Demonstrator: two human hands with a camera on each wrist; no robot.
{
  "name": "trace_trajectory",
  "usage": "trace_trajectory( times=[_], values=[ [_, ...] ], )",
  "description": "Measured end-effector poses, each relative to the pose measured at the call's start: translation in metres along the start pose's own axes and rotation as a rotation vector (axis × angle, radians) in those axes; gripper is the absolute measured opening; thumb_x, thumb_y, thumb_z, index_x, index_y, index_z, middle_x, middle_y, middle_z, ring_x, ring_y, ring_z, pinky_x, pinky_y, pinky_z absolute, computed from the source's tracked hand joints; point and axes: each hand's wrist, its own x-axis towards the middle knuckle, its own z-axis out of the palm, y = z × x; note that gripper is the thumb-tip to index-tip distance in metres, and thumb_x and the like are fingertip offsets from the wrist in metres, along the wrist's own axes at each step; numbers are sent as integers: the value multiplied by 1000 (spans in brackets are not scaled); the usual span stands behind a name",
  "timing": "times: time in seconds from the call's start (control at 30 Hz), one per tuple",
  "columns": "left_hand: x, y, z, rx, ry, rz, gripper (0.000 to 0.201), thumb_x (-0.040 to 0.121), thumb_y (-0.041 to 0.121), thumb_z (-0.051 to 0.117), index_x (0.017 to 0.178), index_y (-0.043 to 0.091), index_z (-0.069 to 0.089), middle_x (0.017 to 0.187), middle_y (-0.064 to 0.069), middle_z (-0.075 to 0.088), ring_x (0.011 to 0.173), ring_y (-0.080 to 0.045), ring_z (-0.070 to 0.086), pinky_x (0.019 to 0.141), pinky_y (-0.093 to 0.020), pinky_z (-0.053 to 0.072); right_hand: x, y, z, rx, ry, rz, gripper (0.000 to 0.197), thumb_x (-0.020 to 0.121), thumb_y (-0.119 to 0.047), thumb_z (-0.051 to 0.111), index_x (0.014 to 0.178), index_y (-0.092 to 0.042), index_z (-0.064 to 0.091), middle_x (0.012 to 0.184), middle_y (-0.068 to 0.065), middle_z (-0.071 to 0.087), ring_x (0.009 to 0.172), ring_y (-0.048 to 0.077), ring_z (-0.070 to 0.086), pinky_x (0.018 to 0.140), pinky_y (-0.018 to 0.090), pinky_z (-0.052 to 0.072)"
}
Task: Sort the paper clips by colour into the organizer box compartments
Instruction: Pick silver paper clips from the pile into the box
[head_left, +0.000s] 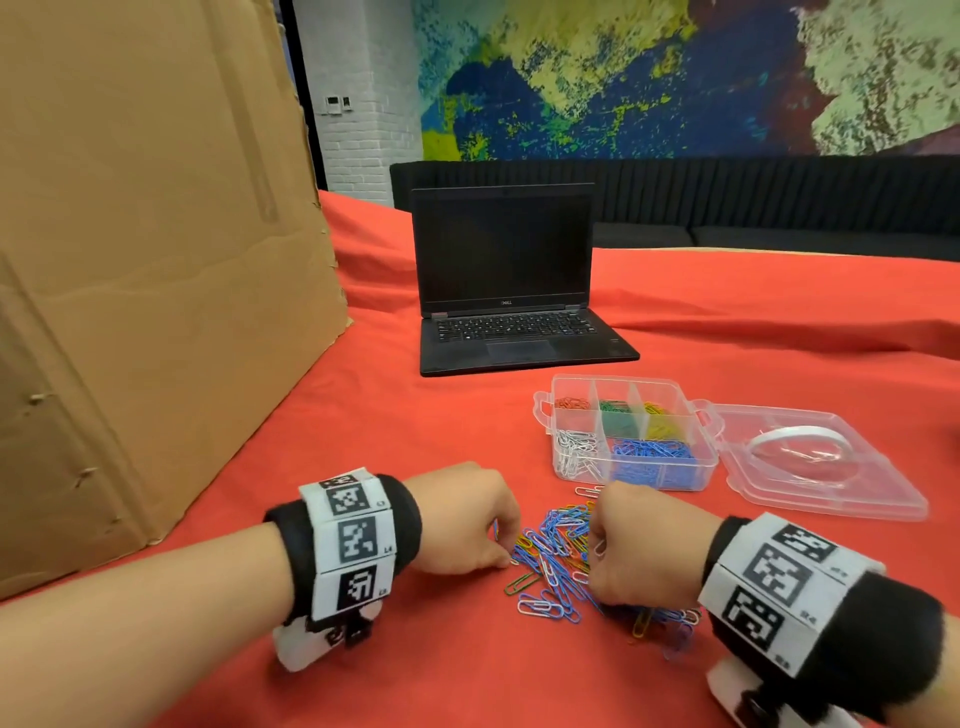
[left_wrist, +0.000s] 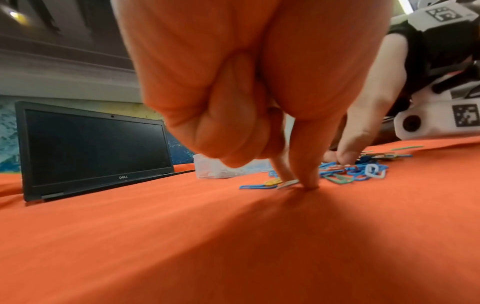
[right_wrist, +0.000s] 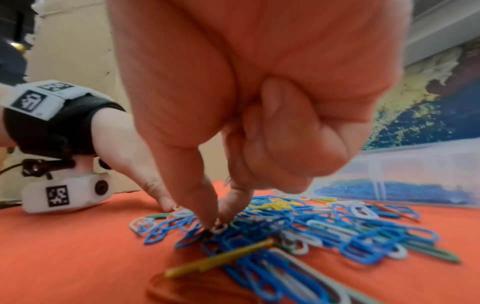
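A loose pile of paper clips (head_left: 558, 564), mostly blue with white, green and yellow ones, lies on the red cloth between my hands. My left hand (head_left: 506, 556) is at the pile's left edge, and its thumb and index tip pinch a white paper clip (left_wrist: 287, 183) against the cloth. My right hand (head_left: 592, 558) is at the pile's right side and pinches another white clip (right_wrist: 220, 228) between thumb and index. The clear organizer box (head_left: 571, 387) stands behind the pile, with red, green and yellow clips in the back compartments, white front left, blue front right.
The box's clear lid (head_left: 831, 499) lies open to the right with a white ring on it. A black laptop (head_left: 509, 280) stands open behind the box. A big cardboard box (head_left: 145, 260) fills the left side. Red cloth (head_left: 467, 665) covers the table.
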Motion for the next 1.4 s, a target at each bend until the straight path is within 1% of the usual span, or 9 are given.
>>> trace_trajectory(
  times=[0.17,0.37,0.5,0.6,0.73,0.9,1.1,1.2,1.4],
  values=[
    [1,-11,-3,-191,-14,-11,10,86,23,64,86,16,71,53,10,49,47,-3,44,51,-17,33,-5,11,-2,94,27,-45,19,74,-21,55,70,-3,60,61,10,49,59,21,42,53,26,39],
    [-5,-19,-10,-1384,-175,-240,4,68,16,46,65,17,48,55,-1,33,37,-7,20,38,-6,16,-9,10,-2,15,11,-102,16,74,-24,58,70,-10,63,64,4,57,65,23,56,59,28,48],
    [-10,-20,-13,-1726,-243,-214,19,79,22,36,62,13,39,61,-6,35,40,-10,21,38,-9,13,-11,17,-6,168,-42,-66,15,78,-19,55,66,-15,62,62,3,56,60,18,50,58,28,45],
    [-9,-12,-8,-1527,-199,-227,33,90,27,47,59,18,37,56,-1,34,39,-8,20,35,-9,13,-21,30,-12,775,-171,56,19,85,-16,52,66,-18,57,56,-1,43,47,13,34,39,20,31],
    [-5,3,1,-694,-85,-87,32,91,33,62,66,15,53,51,6,38,43,-8,30,41,-19,27,-28,48,-23,1752,-354,197,15,71,-13,38,60,-10,48,60,5,40,39,12,25,33,12,19],
    [-3,18,7,-242,-155,11,21,80,33,73,85,14,65,53,8,44,45,0,42,45,-13,28,-27,47,-21,1729,-300,230,20,80,-19,48,61,-11,47,63,7,47,38,12,31,31,13,21],
    [-5,7,4,-222,-184,7,10,87,20,63,80,13,65,57,6,54,43,-2,43,49,-13,35,-22,40,-11,1503,-270,227,14,91,-7,43,84,-10,55,64,5,55,42,11,37,35,18,28],
    [-9,-3,0,-549,-172,-30,8,89,16,61,82,12,62,49,7,45,38,-4,35,40,-17,34,-21,43,-12,1504,-277,277,14,90,-9,44,82,-10,55,61,3,48,42,11,34,35,17,27],
    [-6,-22,-11,-1750,-165,-123,24,86,19,65,73,17,45,57,3,26,35,-1,21,28,-8,16,-23,47,-11,1331,-206,305,12,92,-16,56,84,-8,59,54,0,45,40,8,32,33,14,24]
  ],
)
